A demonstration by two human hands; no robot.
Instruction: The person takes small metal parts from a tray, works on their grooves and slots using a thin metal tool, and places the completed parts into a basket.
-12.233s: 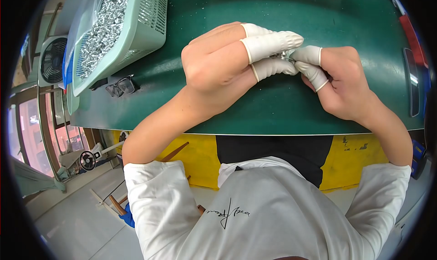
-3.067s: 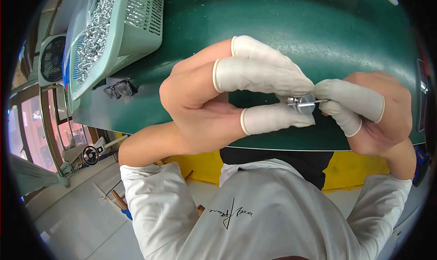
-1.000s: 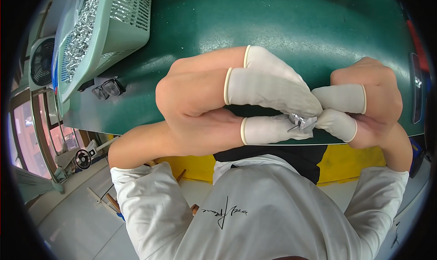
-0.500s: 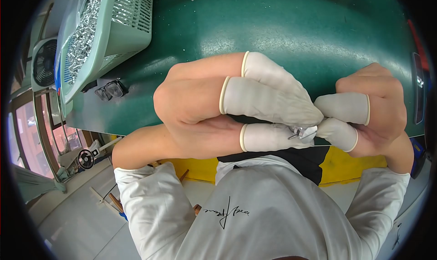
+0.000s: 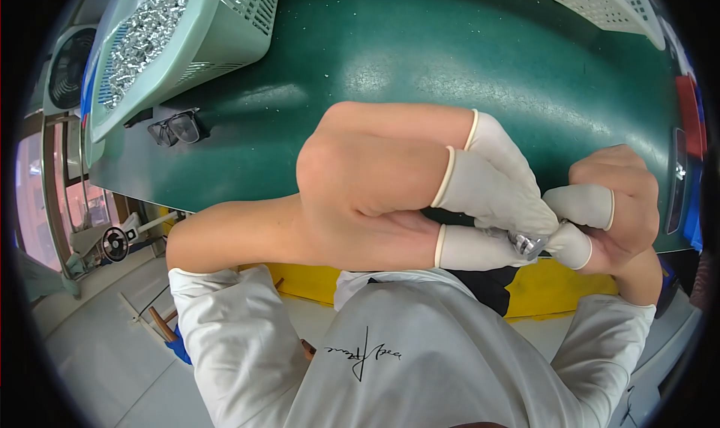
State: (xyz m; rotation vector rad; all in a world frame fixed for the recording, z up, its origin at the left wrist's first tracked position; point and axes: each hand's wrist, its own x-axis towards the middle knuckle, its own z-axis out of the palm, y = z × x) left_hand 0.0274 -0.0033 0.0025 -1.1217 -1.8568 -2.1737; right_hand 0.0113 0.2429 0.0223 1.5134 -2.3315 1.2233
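And here we are at the green table (image 5: pixel 405 61), both hands right in the thick of it! The left hand (image 5: pixel 375 173) has the shiny metal piece (image 5: pixel 527 245) pinched between its covered fingertips, down near the table's front edge. The right hand (image 5: pixel 619 203) comes in close beside it, finger and thumb drawn together with a tiny glint between them; whether they grip something or only meet, I can't tell.

How far along? This piece looks mid-handling: it's in the fingers, not set down, so the work on it seems unfinished. What is already done to it is mostly hidden by the fingertips. Over on the left, the green basket (image 5: pixel 217 53) carries a big heap of small metal parts (image 5: pixel 154 34); whether those are finished or waiting, there's no telling, and no count of what's left either.

Now, what's different from half a second ago? The hands sit further over to the right in view, and the piece shows a rounder, shinier side, while the thin pin that stuck out on its left doesn't show clearly now. The view itself has shifted too: much more of the white basket (image 5: pixel 592 4) appears up top, and the glasses (image 5: pixel 180 128) are still lying by the green basket!
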